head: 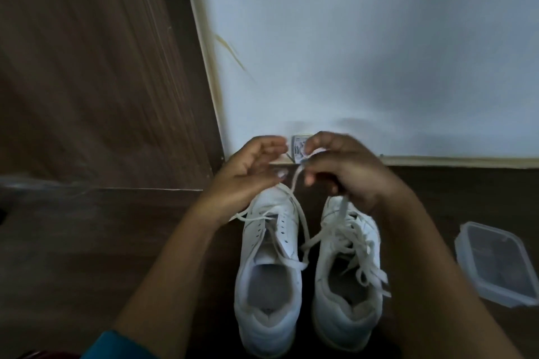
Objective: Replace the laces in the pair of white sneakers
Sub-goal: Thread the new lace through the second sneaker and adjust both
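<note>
Lace likely mid-threading on left sneaker; right hand pinches it, left hand grip unclear. Next: tip into empty eyelet.

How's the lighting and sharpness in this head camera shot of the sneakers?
Head view: dim, grainy light; left hand, right hand and the lace between them are motion-blurred; left sneaker and right sneaker look fairly sharp; the wooden panel smears.
</note>
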`<state>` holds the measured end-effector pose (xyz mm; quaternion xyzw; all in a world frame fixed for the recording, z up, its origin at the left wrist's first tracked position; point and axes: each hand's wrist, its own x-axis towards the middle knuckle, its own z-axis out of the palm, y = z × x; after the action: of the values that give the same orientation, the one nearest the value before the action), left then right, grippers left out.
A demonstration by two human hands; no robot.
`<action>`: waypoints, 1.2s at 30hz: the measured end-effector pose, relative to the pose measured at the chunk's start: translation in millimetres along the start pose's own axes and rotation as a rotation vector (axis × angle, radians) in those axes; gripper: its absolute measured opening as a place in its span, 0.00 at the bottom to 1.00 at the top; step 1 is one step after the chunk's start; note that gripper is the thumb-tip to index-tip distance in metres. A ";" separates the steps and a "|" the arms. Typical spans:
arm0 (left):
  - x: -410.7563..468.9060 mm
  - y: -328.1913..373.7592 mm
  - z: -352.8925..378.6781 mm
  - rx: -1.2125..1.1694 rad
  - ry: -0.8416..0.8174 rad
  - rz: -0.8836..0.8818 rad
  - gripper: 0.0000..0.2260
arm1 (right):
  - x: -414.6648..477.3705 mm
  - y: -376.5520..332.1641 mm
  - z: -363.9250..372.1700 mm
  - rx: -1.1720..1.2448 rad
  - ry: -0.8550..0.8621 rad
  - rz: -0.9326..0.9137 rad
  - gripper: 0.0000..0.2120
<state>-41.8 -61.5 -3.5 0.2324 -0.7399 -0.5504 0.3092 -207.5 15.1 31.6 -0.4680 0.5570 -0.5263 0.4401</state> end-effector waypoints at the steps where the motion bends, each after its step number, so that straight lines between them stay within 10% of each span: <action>1: 1.2 7.0 5.8 -0.057 -0.065 0.041 0.17 | 0.2 1.6 9.6 -0.045 -0.053 0.028 0.10; 5: 8.8 8.9 6.3 0.109 0.183 0.055 0.05 | 2.6 4.2 10.6 -0.016 0.017 0.035 0.09; 14: 1.4 -52.4 -30.4 0.562 0.691 -0.338 0.06 | -1.2 6.8 -29.1 0.870 0.090 -0.225 0.11; 20: 5.9 -14.0 -2.9 -0.028 0.260 0.008 0.16 | 9.6 11.2 4.4 0.143 0.289 -0.318 0.11; 24: 4.4 -13.7 -8.7 0.226 0.198 -0.044 0.14 | 11.3 10.5 -3.7 0.375 0.534 -0.444 0.17; 27: -1.7 -3.4 -16.9 0.722 0.049 -0.388 0.04 | 2.7 0.9 -12.7 0.484 0.375 -0.355 0.13; 30: -7.0 6.2 -4.8 0.694 -0.304 -0.708 0.14 | 1.5 5.0 -4.6 -0.112 0.071 -0.098 0.12; 36: -2.7 -0.8 8.1 0.593 -0.176 -0.697 0.06 | 9.2 30.9 43.2 -0.969 -0.353 0.004 0.08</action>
<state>-45.7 -54.5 -6.4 0.4980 -0.7664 -0.4040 -0.0378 -168.5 -1.2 -1.7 -0.6987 0.6552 -0.1200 0.2610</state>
